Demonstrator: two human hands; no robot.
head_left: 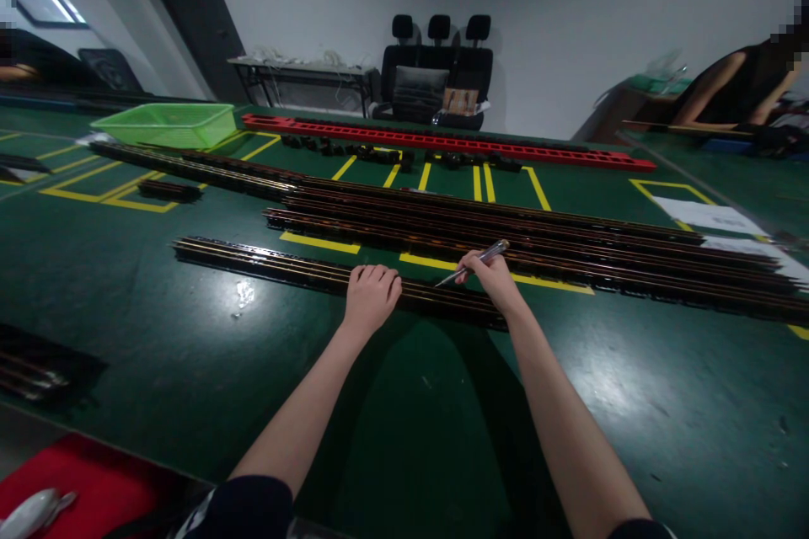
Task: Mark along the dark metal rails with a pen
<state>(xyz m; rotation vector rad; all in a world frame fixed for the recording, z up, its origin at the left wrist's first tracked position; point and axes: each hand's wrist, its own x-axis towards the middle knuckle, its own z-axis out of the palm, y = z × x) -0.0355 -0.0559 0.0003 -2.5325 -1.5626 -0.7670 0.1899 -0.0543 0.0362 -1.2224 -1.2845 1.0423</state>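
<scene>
A long bundle of dark strips [265,263] with brass-coloured lines lies across the green table before me. My left hand [372,293] rests over its middle, fingers close together and curled over the far edge. In my right hand [490,276] is a slim silver screwdriver [492,251], gripped with the fingers closed. Its thin tip points down to the left and meets the strips, or hovers just above them, right of my left hand. Behind this bundle, a larger group of similar long strips [556,240] runs to the right edge.
Yellow tape [322,242] marks the green table [190,337]. Toward the back are a green basket [170,126], a long red slotted rail [442,137] and small black parts [452,160]. Short strips [31,366] lie at left. Papers [711,216] lie right; a person [726,84] sits beyond.
</scene>
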